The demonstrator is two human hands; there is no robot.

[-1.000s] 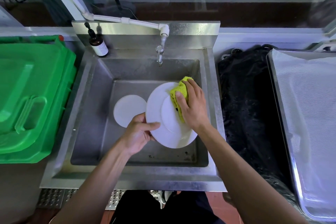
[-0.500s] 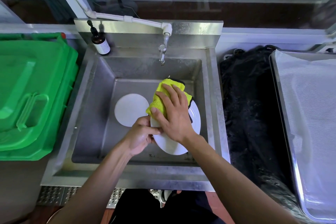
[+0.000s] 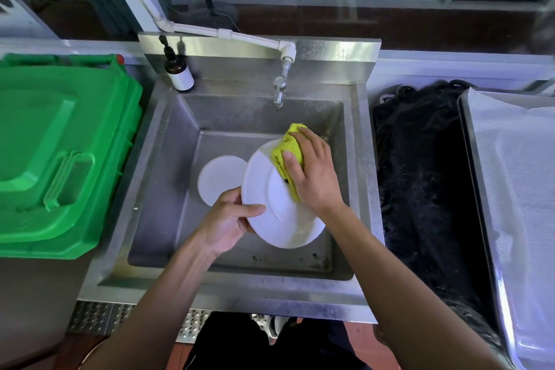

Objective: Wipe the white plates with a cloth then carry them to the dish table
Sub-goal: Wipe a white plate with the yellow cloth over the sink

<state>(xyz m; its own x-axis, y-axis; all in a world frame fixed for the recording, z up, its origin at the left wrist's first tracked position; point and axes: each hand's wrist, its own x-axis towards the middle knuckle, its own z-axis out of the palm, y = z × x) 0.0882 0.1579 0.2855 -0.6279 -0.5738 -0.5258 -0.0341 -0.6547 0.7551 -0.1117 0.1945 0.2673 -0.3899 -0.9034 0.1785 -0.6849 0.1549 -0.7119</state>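
Observation:
Over the steel sink [image 3: 156, 177] my left hand [image 3: 229, 224] grips the lower left rim of a white plate [image 3: 270, 204], thumb on its face, holding it tilted. My right hand [image 3: 315, 174] presses a yellow-green cloth [image 3: 286, 153] against the plate's upper right part; the hand hides much of the cloth. A second white plate [image 3: 217, 179] lies flat on the sink floor to the left, partly behind the held one.
A tap [image 3: 279, 93] hangs over the back of the basin, with a brown pump bottle [image 3: 178, 72] on the back left ledge. A green lidded bin [image 3: 57, 153] stands left. Right of the sink lie a black mat [image 3: 420, 183] and a cloth-lined steel tray [image 3: 516, 189].
My right hand swept the cloth from the plate's upper left and middle back to its upper right edge. More of the plate's face shows now. The left hand kept its grip.

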